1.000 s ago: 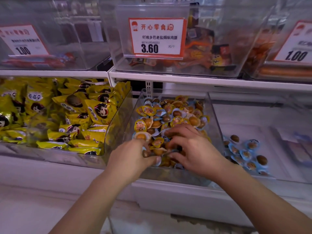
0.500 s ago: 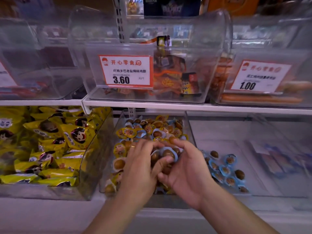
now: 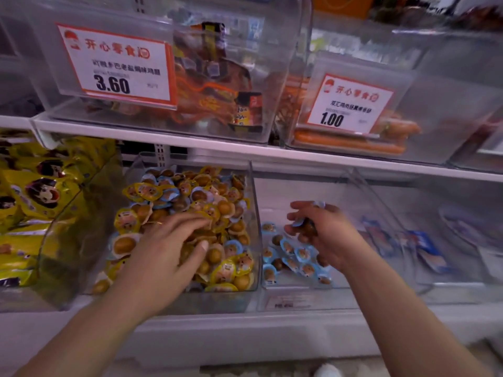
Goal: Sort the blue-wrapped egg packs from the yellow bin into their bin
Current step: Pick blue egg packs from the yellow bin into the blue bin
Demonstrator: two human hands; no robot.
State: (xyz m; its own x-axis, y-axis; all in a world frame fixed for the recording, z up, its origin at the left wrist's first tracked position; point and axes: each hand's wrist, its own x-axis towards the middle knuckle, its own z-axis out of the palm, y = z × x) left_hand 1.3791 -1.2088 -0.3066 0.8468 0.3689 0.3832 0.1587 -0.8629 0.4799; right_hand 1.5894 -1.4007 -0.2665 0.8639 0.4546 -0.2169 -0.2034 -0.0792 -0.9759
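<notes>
Right now your shelf unit (image 3: 245, 155) carries two rows of clear bins, and both your arms reach into the lower row. Largest, well to the left of your left grip, is the bin of big yellow snack bags (image 3: 40, 202). Under your left hand (image 3: 168, 248) sits the yellow bin (image 3: 253, 227), heaped with yellow-wrapped egg packs (image 3: 226, 270) with a few blue-wrapped ones mixed among them; your fingers lie spread and fairly straight on top of the heap, pressing on the packs without curling round any that can be seen. Just right of that, sharing a wall with it, is the blue packs' bin (image 3: 299, 288), and your right hand (image 3: 318, 229) hangs above its floor with fingers curled round a small cluster of blue-wrapped egg packs (image 3: 304, 223); how many is blurred. Directly below and around that grip, more loose blue packs (image 3: 296, 257) lie scattered on the bin floor, apart from your hand. Above your left grip, on the upper shelf, a price card reading 3.60 (image 3: 117, 66) fronts a bin, and above your right grip hangs a card reading 1.00 (image 3: 348, 104).
</notes>
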